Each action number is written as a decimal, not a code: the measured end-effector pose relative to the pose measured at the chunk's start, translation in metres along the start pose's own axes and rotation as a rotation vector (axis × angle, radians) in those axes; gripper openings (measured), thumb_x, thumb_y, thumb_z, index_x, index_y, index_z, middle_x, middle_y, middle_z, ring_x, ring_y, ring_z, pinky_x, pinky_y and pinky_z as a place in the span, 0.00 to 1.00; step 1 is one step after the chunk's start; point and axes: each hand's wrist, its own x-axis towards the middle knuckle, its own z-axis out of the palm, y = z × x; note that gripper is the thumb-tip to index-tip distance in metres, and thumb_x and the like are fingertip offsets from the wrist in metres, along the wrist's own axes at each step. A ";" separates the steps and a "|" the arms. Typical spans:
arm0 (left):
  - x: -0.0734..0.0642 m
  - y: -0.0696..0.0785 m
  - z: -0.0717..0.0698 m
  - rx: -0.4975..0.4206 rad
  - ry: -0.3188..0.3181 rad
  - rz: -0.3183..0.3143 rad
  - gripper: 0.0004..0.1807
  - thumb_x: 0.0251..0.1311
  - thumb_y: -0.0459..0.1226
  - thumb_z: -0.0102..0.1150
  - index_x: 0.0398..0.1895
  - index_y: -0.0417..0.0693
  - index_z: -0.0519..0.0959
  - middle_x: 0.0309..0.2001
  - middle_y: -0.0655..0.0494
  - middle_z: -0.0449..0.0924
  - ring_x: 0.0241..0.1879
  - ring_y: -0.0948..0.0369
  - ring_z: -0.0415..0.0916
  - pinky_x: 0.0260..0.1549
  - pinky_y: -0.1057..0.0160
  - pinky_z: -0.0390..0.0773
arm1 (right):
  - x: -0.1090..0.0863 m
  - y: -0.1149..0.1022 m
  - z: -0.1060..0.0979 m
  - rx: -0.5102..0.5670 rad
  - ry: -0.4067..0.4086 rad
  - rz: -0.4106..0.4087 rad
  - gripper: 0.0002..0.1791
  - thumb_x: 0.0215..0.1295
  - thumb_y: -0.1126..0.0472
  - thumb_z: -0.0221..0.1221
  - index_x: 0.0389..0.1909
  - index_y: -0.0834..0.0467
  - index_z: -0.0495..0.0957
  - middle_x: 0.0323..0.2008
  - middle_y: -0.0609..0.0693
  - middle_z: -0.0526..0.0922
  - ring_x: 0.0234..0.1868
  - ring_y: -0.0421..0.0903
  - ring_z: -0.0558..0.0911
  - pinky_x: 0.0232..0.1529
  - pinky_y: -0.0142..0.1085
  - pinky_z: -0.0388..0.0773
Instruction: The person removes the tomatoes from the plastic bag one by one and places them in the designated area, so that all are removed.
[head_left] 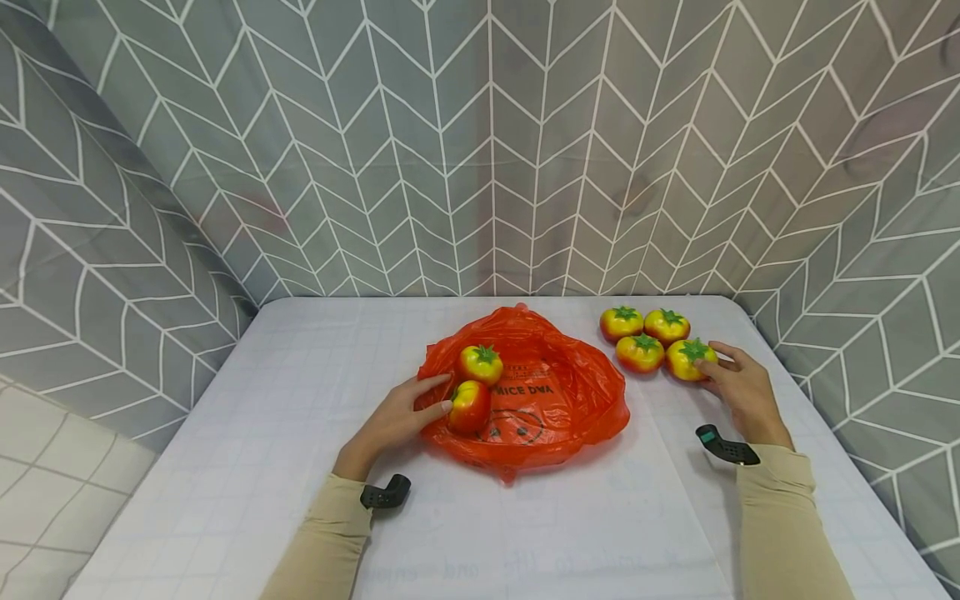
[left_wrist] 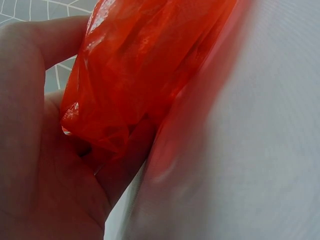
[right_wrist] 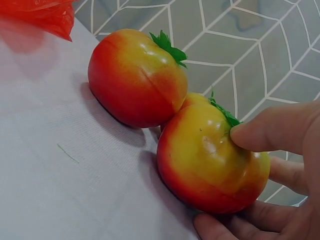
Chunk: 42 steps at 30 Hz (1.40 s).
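My right hand (head_left: 742, 392) grips a red-and-yellow toy tomato (head_left: 688, 360) with a green leafy top. In the right wrist view, its thumb lies on the upper side of that tomato (right_wrist: 215, 160) and the other fingers reach round and under it. A second tomato (right_wrist: 135, 80) sits right beside it on the white cloth. My left hand (head_left: 393, 422) holds the left edge of a red plastic bag (head_left: 558, 425), the film between thumb and fingers in the left wrist view (left_wrist: 130, 65). Inside the bag, near this hand, lie an upright tomato (head_left: 480, 365) and a tipped one (head_left: 469, 408).
Several tomatoes stand grouped at the table's back right, among them one at the far left (head_left: 621, 323) and one at the back (head_left: 667, 327). The white-covered table (head_left: 247, 467) meets a grey patterned curtain (head_left: 510, 150) behind and at both sides.
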 end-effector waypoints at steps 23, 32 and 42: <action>0.000 0.002 -0.002 -0.003 -0.005 0.003 0.35 0.65 0.57 0.59 0.72 0.54 0.71 0.70 0.48 0.68 0.71 0.43 0.60 0.68 0.36 0.58 | 0.000 0.000 0.001 0.017 0.010 -0.025 0.41 0.74 0.51 0.57 0.79 0.62 0.50 0.75 0.69 0.51 0.69 0.64 0.62 0.41 0.22 0.79; 0.001 0.003 -0.002 -0.001 -0.007 -0.009 0.34 0.65 0.56 0.59 0.72 0.54 0.71 0.70 0.48 0.68 0.71 0.44 0.60 0.68 0.36 0.59 | -0.001 -0.001 0.002 0.007 0.003 -0.041 0.41 0.74 0.50 0.57 0.79 0.61 0.50 0.75 0.69 0.51 0.69 0.64 0.62 0.44 0.23 0.79; 0.000 0.003 -0.002 -0.002 -0.010 -0.017 0.35 0.65 0.57 0.59 0.72 0.55 0.71 0.70 0.47 0.68 0.72 0.43 0.59 0.68 0.36 0.58 | 0.000 0.003 0.000 0.023 0.002 -0.054 0.42 0.73 0.50 0.58 0.78 0.63 0.50 0.74 0.71 0.53 0.66 0.62 0.66 0.44 0.24 0.79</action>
